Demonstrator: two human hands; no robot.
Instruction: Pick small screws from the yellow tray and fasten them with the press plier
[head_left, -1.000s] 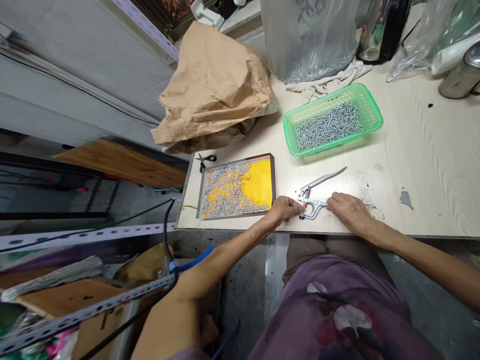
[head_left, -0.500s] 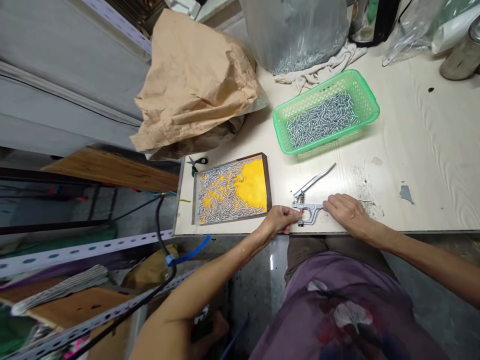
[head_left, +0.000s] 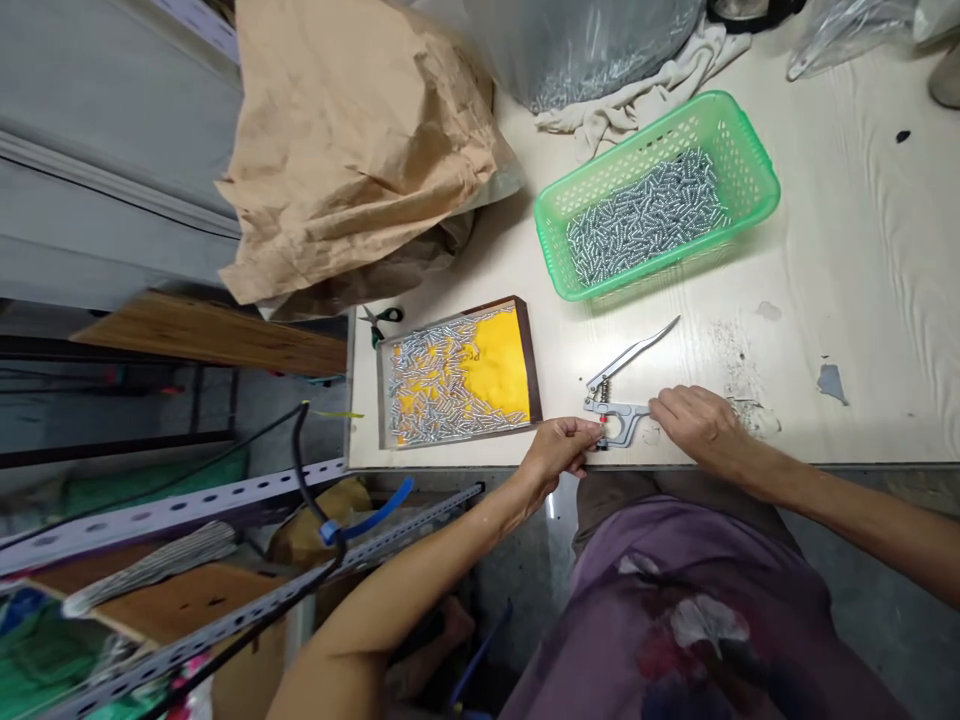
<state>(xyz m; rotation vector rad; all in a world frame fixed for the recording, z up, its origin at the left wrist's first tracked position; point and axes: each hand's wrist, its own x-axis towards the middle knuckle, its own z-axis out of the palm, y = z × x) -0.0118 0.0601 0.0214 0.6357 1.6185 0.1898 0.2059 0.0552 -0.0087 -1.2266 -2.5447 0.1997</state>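
Observation:
A grey metal hand press, like snap-fastener pliers (head_left: 624, 424), lies near the table's front edge with its long lever raised and a spring at the joint. My right hand (head_left: 694, 422) is closed around the end of its lower handle. My left hand (head_left: 562, 446) pinches at the jaws, close by a small red part; whatever sits between its fingertips is too small to make out. To the left lies a shallow tray (head_left: 534, 370) with a yellow bottom, partly covered by small silvery spring-like pieces (head_left: 435, 385). A green basket (head_left: 551, 262) behind holds many similar pieces (head_left: 649, 218).
Small scissors (head_left: 382, 320) lie beside the tray's far left corner. Crumpled brown paper (head_left: 360, 150) covers the back left. A clear plastic bag (head_left: 592, 50) of metal pieces and a white cloth (head_left: 645, 95) are behind the basket. A black cable (head_left: 296, 450) hangs left of the table.
The camera view has shifted slightly, bringing the basket nearer. Both hands keep almost the same places on the pliers, and the lever stays raised.

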